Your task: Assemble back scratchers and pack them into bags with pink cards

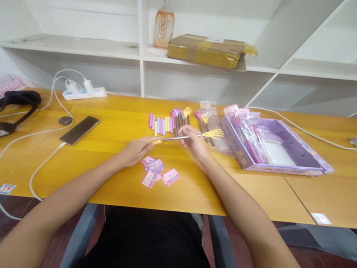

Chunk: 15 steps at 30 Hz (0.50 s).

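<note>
My left hand (137, 149) is closed on the orange handle end of a telescopic back scratcher (181, 137). My right hand (193, 140) pinches its thin metal rod near the yellow hand-shaped head (214, 133). The scratcher is stretched out level above the yellow table (105, 173). Behind it lies a row of pastel handles (162, 124) and several more hand-shaped scratchers (182, 113). Small purple and pink cards (159, 172) lie just in front of my hands.
A purple tray box (302, 160) with bagged scratchers stands at the right. A phone (79, 130), white cables, a power strip (83, 91) and a black headset (7, 111) lie at the left. A bottle (164, 23) and a cardboard parcel (210, 50) sit on the shelf behind.
</note>
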Available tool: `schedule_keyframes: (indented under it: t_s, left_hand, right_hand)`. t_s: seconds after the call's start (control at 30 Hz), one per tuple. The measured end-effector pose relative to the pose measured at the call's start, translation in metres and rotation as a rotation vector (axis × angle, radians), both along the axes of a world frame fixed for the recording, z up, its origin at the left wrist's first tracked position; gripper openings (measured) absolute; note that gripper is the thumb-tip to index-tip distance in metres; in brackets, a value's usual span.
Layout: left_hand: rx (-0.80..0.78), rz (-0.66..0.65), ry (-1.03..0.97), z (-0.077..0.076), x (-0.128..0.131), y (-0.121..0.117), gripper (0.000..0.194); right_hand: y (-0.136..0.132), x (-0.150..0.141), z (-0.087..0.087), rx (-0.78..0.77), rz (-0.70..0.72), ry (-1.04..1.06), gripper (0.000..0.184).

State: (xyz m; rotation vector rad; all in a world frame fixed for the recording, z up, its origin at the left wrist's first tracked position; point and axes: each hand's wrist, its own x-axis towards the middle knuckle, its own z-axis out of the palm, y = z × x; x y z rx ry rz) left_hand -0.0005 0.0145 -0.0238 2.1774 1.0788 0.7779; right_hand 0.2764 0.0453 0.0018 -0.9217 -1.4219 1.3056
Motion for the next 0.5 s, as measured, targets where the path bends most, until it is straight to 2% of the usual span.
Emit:
schedule_keyframes:
  t_s: [0.17,0.33,0.5]
  left_hand:
    - [-0.033,-0.019,-0.037,0.007,0.003,-0.005,0.047]
    - [-0.060,-0.057,-0.053,0.011,0.003,-0.009,0.043]
    - [-0.056,0.013,-0.052,0.013,0.005,-0.016,0.041]
  right_hand:
    - [-0.004,-0.004,-0.002,-0.012,0.077,0.062,0.023]
    - [-0.005,-0.004,-0.004,-0.012,0.079,0.068,0.021]
    - [-0.009,-0.007,-0.004,0.036,0.108,0.074,0.017]
